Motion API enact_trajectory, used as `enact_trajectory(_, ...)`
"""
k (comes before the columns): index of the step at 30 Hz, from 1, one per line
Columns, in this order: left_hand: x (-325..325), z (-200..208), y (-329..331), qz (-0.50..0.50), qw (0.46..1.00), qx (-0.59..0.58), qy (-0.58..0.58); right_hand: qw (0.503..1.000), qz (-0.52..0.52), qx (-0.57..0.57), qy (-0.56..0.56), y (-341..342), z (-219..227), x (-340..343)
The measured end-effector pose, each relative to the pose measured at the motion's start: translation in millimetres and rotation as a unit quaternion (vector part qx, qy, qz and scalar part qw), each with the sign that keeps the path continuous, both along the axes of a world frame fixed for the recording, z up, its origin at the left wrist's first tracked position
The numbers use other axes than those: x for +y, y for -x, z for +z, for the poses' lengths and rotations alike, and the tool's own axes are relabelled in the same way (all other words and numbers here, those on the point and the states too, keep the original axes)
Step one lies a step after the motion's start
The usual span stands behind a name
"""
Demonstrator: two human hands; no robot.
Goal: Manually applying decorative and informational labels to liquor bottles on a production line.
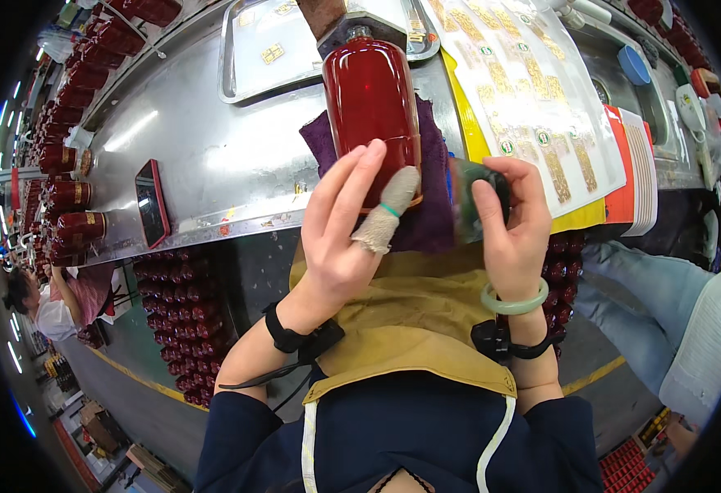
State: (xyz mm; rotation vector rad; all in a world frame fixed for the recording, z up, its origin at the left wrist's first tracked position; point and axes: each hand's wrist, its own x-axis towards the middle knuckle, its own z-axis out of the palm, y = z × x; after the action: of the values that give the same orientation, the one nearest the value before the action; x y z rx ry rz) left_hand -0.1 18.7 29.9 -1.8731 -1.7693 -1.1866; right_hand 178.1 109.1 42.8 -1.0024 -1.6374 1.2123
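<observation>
A glossy deep-red bottle (369,94) lies on a dark purple cloth (434,148), its neck toward the far side against a metal holder (323,16). The stretched fingers of my left hand (336,238) lie over the bottle's near end. A pale fabric cover with a green band wraps that hand's thumb. To the right of the bottle, my right hand (521,222) curls its fingers and thumb around a dark green rounded thing (469,197), partly hidden, whose kind I cannot make out. A pale green bangle (515,304) circles my right wrist.
White sheets of gold decals (525,90) lie on a yellow sheet at the right. Behind the bottle sits a metal tray (241,66) with gold pieces. A phone (152,204) rests near the left edge. Red bottles stand far left; other people are at both sides.
</observation>
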Motion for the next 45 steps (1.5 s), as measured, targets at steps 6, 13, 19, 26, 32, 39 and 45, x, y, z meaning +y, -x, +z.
enact_trajectory(6,-4.7,-2.8,6.4,-0.018,1.000,-0.004,0.009,0.998,0.056,0.012,-0.004,30.3,-5.5,-29.2)
enact_trajectory(13,-13.4,-26.3,0.7,0.032,0.990,-0.124,-0.057,1.000,0.019,0.005,-0.005,28.2,-9.2,-29.7)
enact_trajectory(19,-10.3,-18.4,7.9,-0.021,0.997,-0.052,-0.043,0.999,0.038,0.016,-0.005,33.0,-7.6,-37.4)
enact_trajectory(26,-12.5,-13.4,-7.3,0.013,0.998,-0.053,-0.028,1.000,-0.003,0.030,0.003,29.6,-8.9,-35.9)
enact_trajectory(32,-12.2,-29.9,-2.6,0.044,0.983,-0.153,-0.092,0.999,-0.004,0.034,0.021,27.3,-13.0,-34.9)
enact_trajectory(39,-8.7,-17.1,-1.3,-0.047,0.996,-0.057,-0.043,1.000,0.012,0.017,-0.010,29.2,-12.8,-38.4)
enact_trajectory(45,-21.7,-40.1,-16.3,0.058,0.925,-0.367,-0.082,0.998,-0.012,0.049,0.030,27.3,-12.6,-37.1)
